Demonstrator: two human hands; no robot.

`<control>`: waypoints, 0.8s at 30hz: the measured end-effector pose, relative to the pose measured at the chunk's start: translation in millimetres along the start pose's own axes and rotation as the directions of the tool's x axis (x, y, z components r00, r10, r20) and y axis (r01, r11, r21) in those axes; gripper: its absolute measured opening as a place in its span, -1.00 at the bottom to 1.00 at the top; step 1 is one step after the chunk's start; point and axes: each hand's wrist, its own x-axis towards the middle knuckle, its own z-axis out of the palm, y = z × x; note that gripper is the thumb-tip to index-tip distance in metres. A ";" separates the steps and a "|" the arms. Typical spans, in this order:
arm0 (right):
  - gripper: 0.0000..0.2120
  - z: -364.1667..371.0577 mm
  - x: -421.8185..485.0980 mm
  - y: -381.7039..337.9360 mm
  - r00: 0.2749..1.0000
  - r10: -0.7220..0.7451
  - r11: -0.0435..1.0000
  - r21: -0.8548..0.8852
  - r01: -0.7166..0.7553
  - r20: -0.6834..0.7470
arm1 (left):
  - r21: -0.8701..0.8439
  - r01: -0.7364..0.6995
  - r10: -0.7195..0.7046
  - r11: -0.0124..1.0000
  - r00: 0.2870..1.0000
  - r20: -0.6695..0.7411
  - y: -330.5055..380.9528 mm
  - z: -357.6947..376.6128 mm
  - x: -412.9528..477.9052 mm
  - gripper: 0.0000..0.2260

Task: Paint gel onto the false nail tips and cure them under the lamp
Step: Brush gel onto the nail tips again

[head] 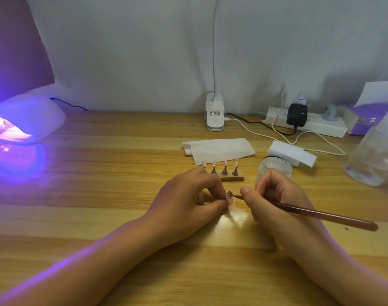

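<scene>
A: So, where is the nail tip (229, 197) right now?

B: Low over the table (100, 195), near its middle, pinched between the thumb and fingers of the left hand (188, 195). It stands roughly on edge, with its face turned to the right.

A: And the other hand?

B: The right hand (274, 199) grips a brush (321, 215) close to its front end, with the thumb on top and the fingers curled under. The fine end touches the nail tip. The long brown handle slants back to the right, over the wrist.

A: How do the arms lie?

B: Both forearms come in from the bottom corners and meet at the middle, with the hands almost touching. Whether they rest on the wood or hang just above it, I cannot tell.

A: What is around them?

B: Just beyond the left hand, a small stand (230, 178) carries four pink tips (225, 162) upright on pegs. A clear jar (274, 167) sits behind the right hand, and a paper towel (219, 149) lies farther back. Far to the left, well apart from the hands, the curing lamp (27, 120) glows purple.
</scene>
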 end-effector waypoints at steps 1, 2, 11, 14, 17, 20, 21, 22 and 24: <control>-0.80 0.0 -0.2 0.1 1.000 -0.003 1.000 -0.009 0.003 0.002 | 0.002 0.000 0.000 1.000 1.000 -0.001 -0.2 0.1 0.1 -0.88; -0.81 -0.1 -0.2 0.3 1.000 -0.007 1.000 -0.019 0.007 0.002 | 0.003 0.000 0.000 1.000 1.000 -0.003 -0.2 0.2 0.3 -0.87; -0.82 -2.9 1.8 1.7 0.999 0.039 0.998 0.042 -0.038 -0.033 | 0.009 -0.004 0.004 1.000 1.000 -0.005 0.8 1.0 -1.1 -0.94; -0.79 -2.3 2.2 0.3 0.999 0.038 0.990 0.136 -0.032 -0.037 | 0.011 -0.010 0.010 1.000 1.000 -0.015 1.7 1.4 -1.5 -0.92; -0.80 0.0 1.1 0.0 1.000 0.007 0.997 0.076 -0.008 0.008 | 0.009 -0.004 0.004 1.000 1.000 -0.018 1.9 1.4 -1.0 -0.91; -0.80 0.5 0.1 -0.5 1.000 -0.006 1.000 0.002 0.006 0.028 | 0.024 0.003 -0.002 1.000 1.000 -0.025 1.7 1.4 -0.5 -0.88; -0.80 0.5 -0.1 -0.5 0.999 -0.009 1.000 -0.020 0.009 0.032 | 0.029 0.005 -0.004 1.000 1.000 -0.028 1.5 1.2 -0.5 -0.87; -0.81 0.2 -0.4 -0.9 0.999 -0.012 0.999 -0.042 0.014 0.036 | 0.033 0.006 -0.005 0.999 1.000 -0.030 1.6 0.9 -0.5 -0.87; -0.82 0.0 -0.8 -1.6 0.999 -0.026 0.997 -0.075 0.029 0.043 | 0.029 0.006 -0.006 1.000 1.000 -0.023 2.0 0.3 -0.7 -0.85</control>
